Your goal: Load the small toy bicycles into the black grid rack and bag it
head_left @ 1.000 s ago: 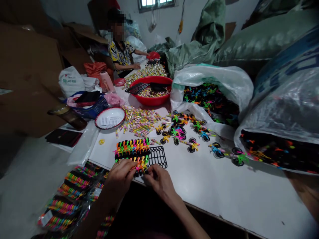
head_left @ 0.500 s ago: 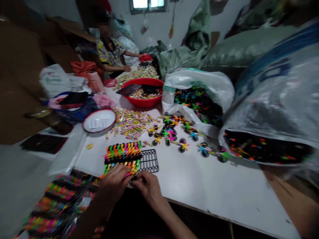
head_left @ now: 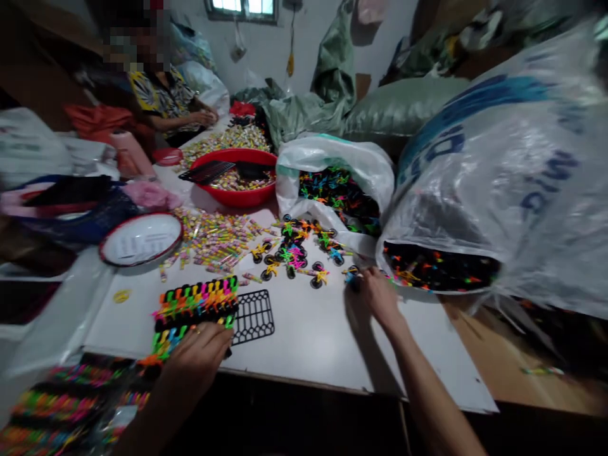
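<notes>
On the white table, my left hand (head_left: 204, 348) is curled over the near row of small colourful plastic toy bikes (head_left: 194, 297). They stand packed in rows on a black plastic grid (head_left: 256, 315), whose right part shows bare. The fingertips of that hand are partly hidden. Further right, my right hand (head_left: 380, 294) is closed at a loose toy bike (head_left: 352, 275) with blue parts and dark wheels; the fingers cover much of the spot. More loose toy bikes (head_left: 294, 253) lie in a cluster to the left of that hand.
Wrapped candy sticks (head_left: 213, 237) are heaped behind the grid, with a red basin (head_left: 237, 197) beyond. Open sacks (head_left: 339, 149) of toy bikes stand at right. A white enamel dish (head_left: 142, 237) sits left. Filled packs (head_left: 52, 405) lie front left. A co-worker (head_left: 166, 101) sits behind.
My right hand has left the near edge of the grid and reached right to the loose toy bikes. My left hand stays at the grid. The view has turned right.
</notes>
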`<state>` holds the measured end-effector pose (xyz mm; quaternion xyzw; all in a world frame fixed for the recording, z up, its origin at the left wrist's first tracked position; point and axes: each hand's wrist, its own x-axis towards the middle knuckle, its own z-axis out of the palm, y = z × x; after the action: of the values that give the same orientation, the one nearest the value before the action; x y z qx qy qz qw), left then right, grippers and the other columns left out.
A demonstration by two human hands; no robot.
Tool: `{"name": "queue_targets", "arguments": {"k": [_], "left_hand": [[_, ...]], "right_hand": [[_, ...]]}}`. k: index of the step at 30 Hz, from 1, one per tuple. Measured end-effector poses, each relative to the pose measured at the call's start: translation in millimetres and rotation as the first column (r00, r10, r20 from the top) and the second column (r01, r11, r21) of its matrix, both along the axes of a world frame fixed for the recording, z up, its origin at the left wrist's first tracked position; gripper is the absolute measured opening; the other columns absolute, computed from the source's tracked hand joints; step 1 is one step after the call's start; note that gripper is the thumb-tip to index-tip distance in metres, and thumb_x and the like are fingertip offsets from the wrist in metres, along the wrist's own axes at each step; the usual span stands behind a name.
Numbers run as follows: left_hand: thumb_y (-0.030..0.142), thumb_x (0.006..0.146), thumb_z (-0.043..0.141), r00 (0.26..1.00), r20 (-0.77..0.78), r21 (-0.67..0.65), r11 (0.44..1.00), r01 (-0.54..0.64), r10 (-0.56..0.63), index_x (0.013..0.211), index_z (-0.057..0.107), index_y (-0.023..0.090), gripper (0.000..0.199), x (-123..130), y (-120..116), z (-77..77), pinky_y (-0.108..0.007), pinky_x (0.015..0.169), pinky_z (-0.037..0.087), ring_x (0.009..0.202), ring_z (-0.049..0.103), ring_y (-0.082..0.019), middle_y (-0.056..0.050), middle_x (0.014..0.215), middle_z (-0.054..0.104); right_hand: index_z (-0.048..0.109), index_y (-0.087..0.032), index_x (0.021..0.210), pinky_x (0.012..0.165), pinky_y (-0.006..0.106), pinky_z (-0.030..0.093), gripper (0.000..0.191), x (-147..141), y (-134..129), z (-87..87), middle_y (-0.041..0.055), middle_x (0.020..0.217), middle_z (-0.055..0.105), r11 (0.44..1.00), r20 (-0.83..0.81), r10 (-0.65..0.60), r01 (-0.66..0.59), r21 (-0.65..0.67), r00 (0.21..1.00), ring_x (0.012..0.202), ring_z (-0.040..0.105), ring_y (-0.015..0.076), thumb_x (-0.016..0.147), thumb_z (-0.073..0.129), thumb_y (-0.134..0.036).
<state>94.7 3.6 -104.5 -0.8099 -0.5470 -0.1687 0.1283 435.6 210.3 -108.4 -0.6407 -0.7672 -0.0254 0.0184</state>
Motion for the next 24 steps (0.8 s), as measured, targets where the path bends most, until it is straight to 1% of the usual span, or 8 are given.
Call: {"name": "queue_targets", "arguments": {"k": [2, 5, 8, 12, 16, 19, 21, 24], "left_hand": [[0.014, 0.089, 0.040, 0.998, 0.033, -0.052, 0.998, -0.043, 0.045, 0.100, 0.060, 0.018, 0.023, 4.8, -2.1, 7.7, -0.031, 0.080, 0.045, 0.085, 0.059, -0.018, -0.004, 0.091, 0.065], [0.012, 0.089, 0.039, 0.991, 0.096, -0.117, 0.990, -0.080, 0.091, 0.100, 0.059, 0.018, 0.024, 11.2, -3.4, 13.5, -0.032, 0.085, 0.046, 0.087, 0.060, -0.017, -0.004, 0.091, 0.066], [0.012, 0.089, 0.040, 0.978, 0.174, -0.138, 0.986, -0.090, 0.114, 0.101, 0.058, 0.017, 0.022, 13.5, -3.6, 14.3, -0.032, 0.087, 0.046, 0.089, 0.060, -0.016, -0.004, 0.092, 0.066], [0.015, 0.089, 0.044, 0.977, 0.188, -0.067, 0.994, -0.089, 0.100, 0.101, 0.059, 0.016, 0.019, 11.5, -3.0, 14.1, -0.031, 0.083, 0.048, 0.090, 0.060, -0.017, -0.005, 0.093, 0.066], [0.010, 0.087, 0.044, 0.975, 0.208, -0.063, 0.996, -0.059, 0.071, 0.099, 0.059, 0.018, 0.021, 10.7, -1.9, 11.6, -0.030, 0.081, 0.049, 0.085, 0.062, -0.016, -0.004, 0.089, 0.067], [0.009, 0.086, 0.042, 0.950, 0.302, -0.052, 0.997, -0.063, 0.076, 0.094, 0.060, 0.019, 0.022, 13.1, 0.6, 10.5, -0.027, 0.074, 0.050, 0.079, 0.062, -0.015, -0.004, 0.082, 0.066], [0.008, 0.086, 0.040, 0.933, 0.351, -0.039, 0.997, -0.066, 0.076, 0.091, 0.060, 0.019, 0.024, 15.5, 2.4, 11.9, -0.027, 0.072, 0.050, 0.077, 0.062, -0.015, -0.004, 0.080, 0.066], [0.007, 0.085, 0.040, 0.916, 0.392, -0.050, 0.996, -0.071, 0.084, 0.089, 0.061, 0.018, 0.024, 18.3, 3.7, 15.4, -0.027, 0.072, 0.049, 0.077, 0.061, -0.015, -0.004, 0.079, 0.066]], "right_hand": [[0.063, -0.011, 0.085, 0.066, 0.030, 0.036, 0.023, 4.5, 12.2, -7.5, 0.0158, 0.095, 0.056, 0.997, 0.153, 0.076, -0.077, 0.005, 0.985, 0.089, 0.053, 0.0261, 0.082, 0.040, -0.006], [0.063, -0.009, 0.081, 0.067, 0.033, 0.034, 0.026, 4.8, 21.2, -15.9, 0.0172, 0.092, 0.056, 0.991, 0.187, 0.135, -0.136, -0.006, 0.973, 0.090, 0.051, 0.0280, 0.083, 0.038, -0.004], [0.064, -0.009, 0.083, 0.064, 0.031, 0.032, 0.021, 9.0, 32.0, -19.8, 0.0160, 0.090, 0.058, 0.988, 0.127, 0.136, -0.124, -0.096, 0.983, 0.086, 0.053, 0.0251, 0.083, 0.043, -0.004], [0.064, -0.012, 0.079, 0.058, 0.029, 0.030, 0.019, 18.4, 44.6, -24.3, 0.0128, 0.083, 0.060, 0.975, 0.048, 0.151, -0.140, -0.172, 0.987, 0.076, 0.056, 0.0194, 0.086, 0.048, -0.019], [0.062, -0.013, 0.074, 0.055, 0.028, 0.029, 0.019, 22.0, 46.5, -24.3, 0.0125, 0.083, 0.060, 0.982, 0.003, 0.152, -0.151, -0.112, 0.988, 0.077, 0.058, 0.0211, 0.085, 0.048, -0.017], [0.062, -0.018, 0.077, 0.052, 0.027, 0.031, 0.013, 12.1, 36.7, -13.6, 0.0083, 0.078, 0.061, 0.991, -0.229, 0.121, -0.131, -0.027, 0.966, 0.068, 0.058, 0.0202, 0.080, 0.054, -0.027], [0.060, -0.020, 0.081, 0.050, 0.027, 0.034, 0.019, -8.4, 15.5, -2.8, 0.0053, 0.071, 0.061, 0.995, -0.532, 0.088, -0.098, 0.009, 0.842, 0.058, 0.055, 0.0185, 0.077, 0.057, -0.038], [0.056, -0.019, 0.083, 0.051, 0.026, 0.040, 0.030, -63.9, -41.3, 5.9, 0.0024, 0.066, 0.059, 0.981, -0.895, 0.071, -0.194, -0.018, 0.441, 0.054, 0.052, 0.0160, 0.072, 0.062, -0.046]]}}
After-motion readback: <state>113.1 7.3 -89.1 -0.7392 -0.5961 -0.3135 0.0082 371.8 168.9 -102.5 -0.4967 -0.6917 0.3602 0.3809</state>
